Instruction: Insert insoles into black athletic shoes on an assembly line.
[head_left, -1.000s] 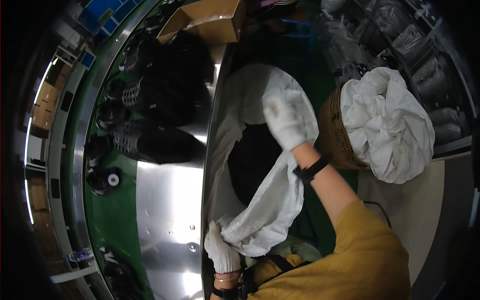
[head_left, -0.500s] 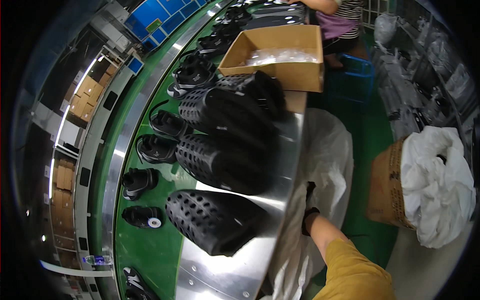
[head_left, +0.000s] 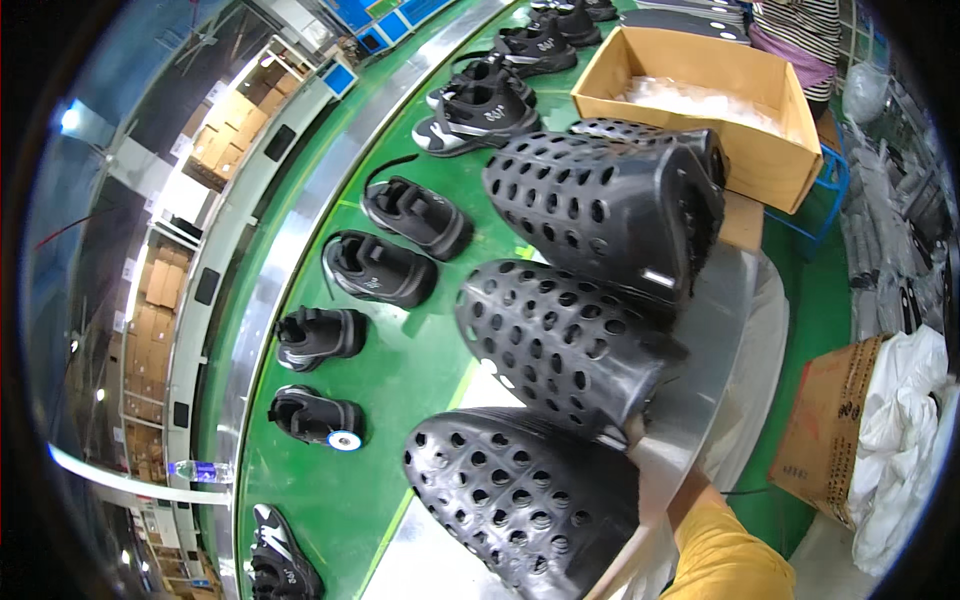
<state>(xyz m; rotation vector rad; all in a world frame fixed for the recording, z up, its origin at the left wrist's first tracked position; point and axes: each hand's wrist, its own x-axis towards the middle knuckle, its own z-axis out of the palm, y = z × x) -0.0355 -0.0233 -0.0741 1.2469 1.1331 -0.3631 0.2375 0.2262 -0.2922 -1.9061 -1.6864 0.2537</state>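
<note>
1 bottle [head_left: 200, 471] at left, 1 blue stool [head_left: 831, 184] at upper right

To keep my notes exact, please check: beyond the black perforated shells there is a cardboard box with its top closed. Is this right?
Not closed: the head view shows the cardboard box open on top, beyond the black perforated shells.
</note>
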